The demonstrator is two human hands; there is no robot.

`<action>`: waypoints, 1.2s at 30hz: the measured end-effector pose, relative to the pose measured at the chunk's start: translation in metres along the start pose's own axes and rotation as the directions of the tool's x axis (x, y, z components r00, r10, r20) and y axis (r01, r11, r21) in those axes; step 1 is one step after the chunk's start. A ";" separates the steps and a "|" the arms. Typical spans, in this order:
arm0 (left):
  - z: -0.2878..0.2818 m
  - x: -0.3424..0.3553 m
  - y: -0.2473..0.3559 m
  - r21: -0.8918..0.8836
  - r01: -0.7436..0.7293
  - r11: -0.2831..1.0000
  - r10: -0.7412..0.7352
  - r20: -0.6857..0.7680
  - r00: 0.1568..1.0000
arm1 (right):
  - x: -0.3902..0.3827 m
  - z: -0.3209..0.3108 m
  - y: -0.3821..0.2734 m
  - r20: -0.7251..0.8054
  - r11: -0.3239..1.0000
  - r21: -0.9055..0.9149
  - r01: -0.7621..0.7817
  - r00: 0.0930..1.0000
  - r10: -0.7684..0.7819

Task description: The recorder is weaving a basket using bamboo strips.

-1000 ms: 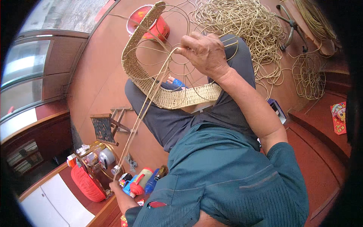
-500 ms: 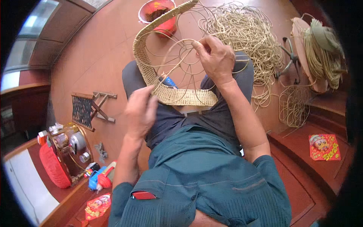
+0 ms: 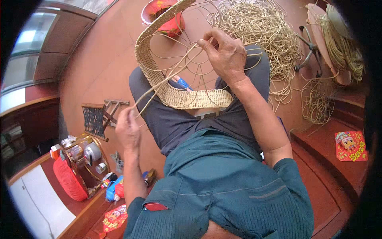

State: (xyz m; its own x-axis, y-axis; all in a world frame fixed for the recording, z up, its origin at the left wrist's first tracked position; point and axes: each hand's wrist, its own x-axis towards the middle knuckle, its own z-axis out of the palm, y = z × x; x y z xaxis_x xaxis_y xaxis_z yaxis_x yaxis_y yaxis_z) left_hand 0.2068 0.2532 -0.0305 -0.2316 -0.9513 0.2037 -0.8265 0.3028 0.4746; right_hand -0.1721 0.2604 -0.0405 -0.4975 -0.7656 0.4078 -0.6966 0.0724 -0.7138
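A half-woven basket rests on its side across my thighs. Its straw-coloured band curves along the left and near sides of a bare wire frame. My right hand is above the wire spokes, thumb and fingers pinching a straw-coloured cord. From there the cord runs in two strands down to the left, past the woven band. Beyond my left knee, my left hand is closed on the cord, its fingers somewhat blurred. How the cord passes round the wire under my right fingers is hidden.
A big heap of loose cord lies on the floor at far right, near a metal stand and more hanging cord. A red bucket stands beyond the basket. At left are a folding stool and a cluttered rack.
My left hand has moved down and left, away from the woven band, drawing the cord out into long strands. The loop over the spokes has shrunk. My right hand keeps its pinch.
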 end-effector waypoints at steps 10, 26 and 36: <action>-0.100 0.010 -0.146 0.613 0.005 0.790 0.005 -0.014 1.000 | 0.001 0.003 -0.007 0.008 0.998 0.038 0.048 0.999 -0.048; 0.094 0.050 0.162 -0.423 -0.279 0.862 0.354 0.109 0.929 | -0.007 -0.003 0.007 0.058 0.968 -0.121 0.219 0.975 -0.213; 0.106 0.073 0.168 -0.142 -0.435 0.889 0.454 0.155 0.877 | -0.004 -0.006 0.006 0.105 0.959 -0.159 0.236 0.969 -0.221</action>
State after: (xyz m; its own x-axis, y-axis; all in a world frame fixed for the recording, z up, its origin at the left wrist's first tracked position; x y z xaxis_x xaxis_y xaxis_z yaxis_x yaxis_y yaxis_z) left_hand -0.0034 0.2289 -0.0262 -0.6579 -0.7063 0.2614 -0.5613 0.6912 0.4551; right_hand -0.1774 0.2679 -0.0428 -0.2736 -0.8256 0.4935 -0.8673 -0.0100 -0.4977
